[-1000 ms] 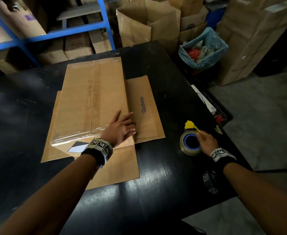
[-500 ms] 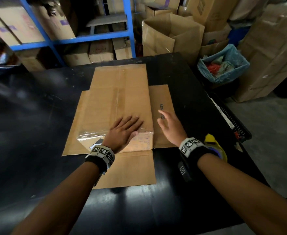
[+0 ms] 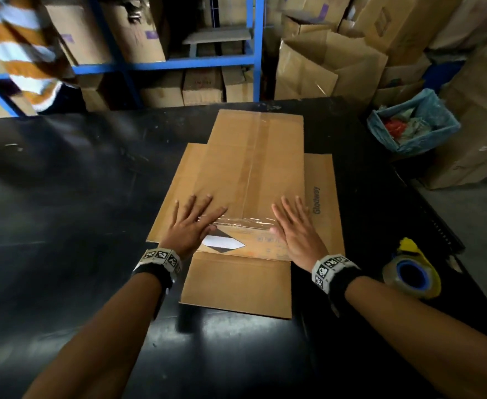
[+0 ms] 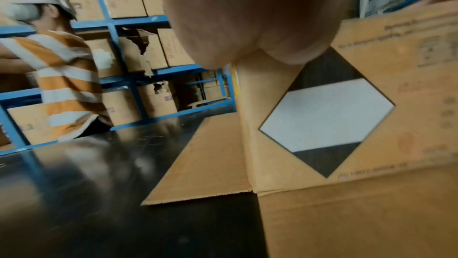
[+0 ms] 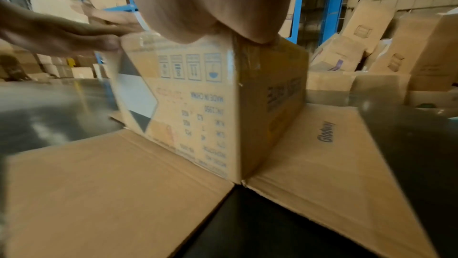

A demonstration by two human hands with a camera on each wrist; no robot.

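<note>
The left hand [image 3: 192, 226] and right hand [image 3: 295, 230] are lying flat with fingers straight and spread, pressing on the near top edge of the cardboard box [image 3: 253, 168]. The box is standing on the black table [image 3: 78, 182], its flaps [image 3: 236, 283] splaying outward and clear tape [image 3: 242, 221] shining over its top edge.

We lose each hand's fingers in its own wrist view: the heel of the left hand [image 4: 247, 15] and of the right hand [image 5: 205, 1] fills the top and hides the top of the box [image 4: 409, 125]. The small print on its near side blurs past reading in the left wrist view. Beyond the far left corner of the table [image 3: 64, 197], a person in a striped shirt [image 3: 20, 53] is blurred and cut off.
</note>
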